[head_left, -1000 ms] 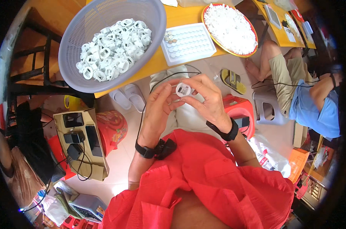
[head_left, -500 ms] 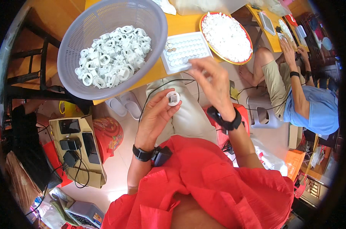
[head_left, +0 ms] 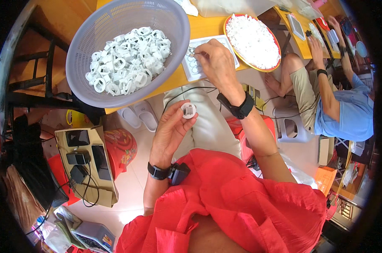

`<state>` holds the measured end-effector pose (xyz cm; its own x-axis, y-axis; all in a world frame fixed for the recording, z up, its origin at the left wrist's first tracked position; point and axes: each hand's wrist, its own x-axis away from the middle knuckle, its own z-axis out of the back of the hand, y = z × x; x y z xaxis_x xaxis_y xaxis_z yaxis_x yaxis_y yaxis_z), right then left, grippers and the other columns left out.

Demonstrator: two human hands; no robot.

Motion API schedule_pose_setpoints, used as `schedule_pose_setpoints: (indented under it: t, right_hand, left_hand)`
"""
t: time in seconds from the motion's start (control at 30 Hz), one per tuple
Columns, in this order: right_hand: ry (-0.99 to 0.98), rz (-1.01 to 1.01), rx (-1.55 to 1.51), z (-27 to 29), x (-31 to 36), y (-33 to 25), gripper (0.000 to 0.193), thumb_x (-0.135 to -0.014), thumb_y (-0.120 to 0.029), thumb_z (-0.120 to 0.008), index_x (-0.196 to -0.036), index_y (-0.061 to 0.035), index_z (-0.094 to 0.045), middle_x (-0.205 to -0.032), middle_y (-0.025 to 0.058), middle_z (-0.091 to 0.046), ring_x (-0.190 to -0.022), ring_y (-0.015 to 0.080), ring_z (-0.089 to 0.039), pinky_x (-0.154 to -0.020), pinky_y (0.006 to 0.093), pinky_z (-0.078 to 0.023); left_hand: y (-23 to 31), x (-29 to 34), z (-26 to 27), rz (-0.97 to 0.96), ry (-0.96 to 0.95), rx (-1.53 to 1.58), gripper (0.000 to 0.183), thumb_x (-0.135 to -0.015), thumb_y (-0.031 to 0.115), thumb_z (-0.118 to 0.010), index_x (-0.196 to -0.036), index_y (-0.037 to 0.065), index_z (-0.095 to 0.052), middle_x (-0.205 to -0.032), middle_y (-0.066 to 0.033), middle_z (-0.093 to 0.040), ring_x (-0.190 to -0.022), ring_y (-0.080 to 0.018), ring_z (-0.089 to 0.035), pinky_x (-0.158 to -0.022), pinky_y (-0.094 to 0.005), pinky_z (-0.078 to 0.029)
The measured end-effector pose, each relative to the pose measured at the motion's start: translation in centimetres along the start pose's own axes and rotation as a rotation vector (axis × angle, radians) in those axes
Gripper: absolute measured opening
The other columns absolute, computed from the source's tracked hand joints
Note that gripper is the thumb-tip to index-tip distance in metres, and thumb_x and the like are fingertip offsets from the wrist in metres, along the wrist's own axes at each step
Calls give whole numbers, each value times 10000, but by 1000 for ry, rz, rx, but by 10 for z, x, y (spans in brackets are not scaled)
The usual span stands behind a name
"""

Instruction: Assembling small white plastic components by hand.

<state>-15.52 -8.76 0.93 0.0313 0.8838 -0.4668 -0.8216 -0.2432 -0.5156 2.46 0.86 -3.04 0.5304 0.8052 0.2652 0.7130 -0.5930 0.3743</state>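
Note:
My left hand (head_left: 172, 128) is closed on a round white plastic part (head_left: 188, 111) with a rectangular opening in its middle, held between thumb and fingers above my lap. Beyond it, my right hand (head_left: 216, 63) reaches over a white tray (head_left: 194, 78) on the table edge. Thumb and forefinger are pinched together low over the tray's left side; what lies between them is too small to make out. Small round pieces sit in the tray's round pockets, and my right hand covers many of them.
Left of the tray stands a large grey basket (head_left: 78, 55) of white plastic parts. A red-and-yellow rimmed dish (head_left: 279, 55) of small white pieces is at its right. A cardboard box (head_left: 108, 166) with black devices lies lower left. A co-worker in blue (head_left: 347, 109) sits at another table.
My right hand has moved forward and left, from the tray's near edge to over its left side. The left hand still holds the part. One co-worker's arm now reaches farther forward.

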Motion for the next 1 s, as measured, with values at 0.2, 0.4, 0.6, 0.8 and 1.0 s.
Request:
schedule_pose_setpoints:
  t: [0.2,0.4,0.6,0.8,1.0]
  right_hand:
    - [-78,-39,-102,-1,-8,6,134,-677,-10,-626,-809,8,-641,-737,127,-615,-632,238,-597,-607,319,-474]
    - [-75,-147,-268,10,-1,4,125,-715,1,-595,-827,-4,-652,-749,74,-640,-626,108,-574,-603,247,-470]
    - [-220,-89,-587,39,56,-32,110,-716,49,-592,-803,0,-638,-736,62,-592,-628,120,-531,-570,239,-426]
    - [-117,-33,-501,37,84,-49,135,-696,83,-592,-800,-4,-582,-743,101,-574,-666,238,-568,-611,311,-459]
    - [-84,17,-406,34,92,-46,154,-679,90,-589,-795,-6,-556,-730,110,-556,-691,288,-562,-601,346,-452]
  left_hand:
    - [0,1,-2,1,7,-7,305,-885,135,-539,-1157,2,-506,-1035,-106,-589,-939,-208,-595,-837,-303,-503]
    - [0,-1,-8,14,87,-33,319,-888,139,-535,-1177,11,-491,-1025,-88,-590,-909,-186,-593,-793,-279,-499]
    - [-1,-3,0,15,82,-33,323,-887,150,-541,-1181,21,-505,-1002,-50,-601,-869,-121,-580,-745,-241,-480]
    - [-5,-6,-9,-4,85,-67,291,-881,128,-549,-1151,19,-543,-1008,-36,-601,-835,-101,-567,-740,-232,-472]
    - [-10,-6,-12,-61,116,-208,257,-860,86,-569,-1111,33,-576,-1043,-43,-603,-877,-101,-571,-756,-240,-478]
